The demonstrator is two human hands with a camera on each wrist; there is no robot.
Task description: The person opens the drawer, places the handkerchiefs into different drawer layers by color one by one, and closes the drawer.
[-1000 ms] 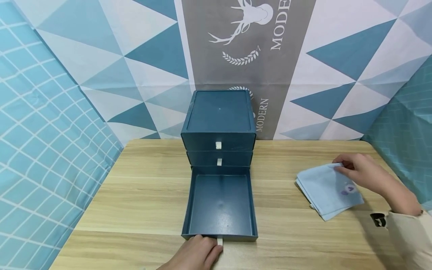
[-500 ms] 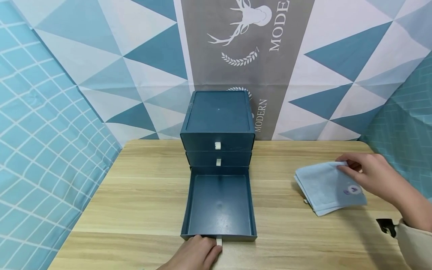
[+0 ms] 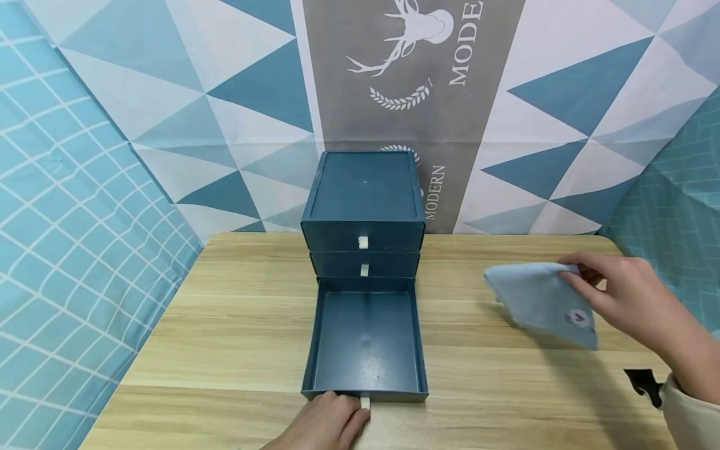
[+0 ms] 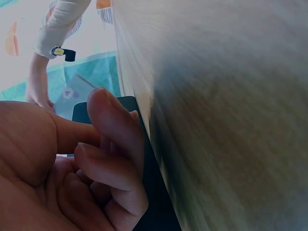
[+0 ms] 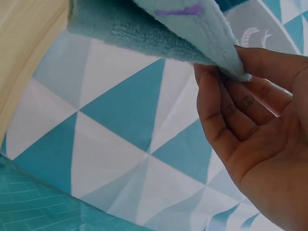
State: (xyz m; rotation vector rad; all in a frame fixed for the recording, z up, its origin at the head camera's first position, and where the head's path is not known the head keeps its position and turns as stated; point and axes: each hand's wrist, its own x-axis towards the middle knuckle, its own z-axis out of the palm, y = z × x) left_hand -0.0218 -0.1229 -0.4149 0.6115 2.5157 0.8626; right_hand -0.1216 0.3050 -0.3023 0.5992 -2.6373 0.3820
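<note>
A folded light blue towel with a small round purple-and-white motif hangs over the right side of the table. My right hand pinches it by one corner between thumb and fingers; the right wrist view shows the towel's fluffy layers leaving that pinch. At the front of a dark blue drawer, pulled out and bare inside, my left hand holds the short white pull tab. In the left wrist view the curled fingers hide most of the tab.
The drawer belongs to a dark blue drawer unit at the back middle of the wooden table. Its two upper drawers are closed, each with a white tab. Patterned cloth lines the back, and blue sheets hang at both sides.
My right hand has raised the towel off the table; it now hangs more steeply, tilted, and a little farther left. My left hand and the pulled-out drawer have stayed put.
</note>
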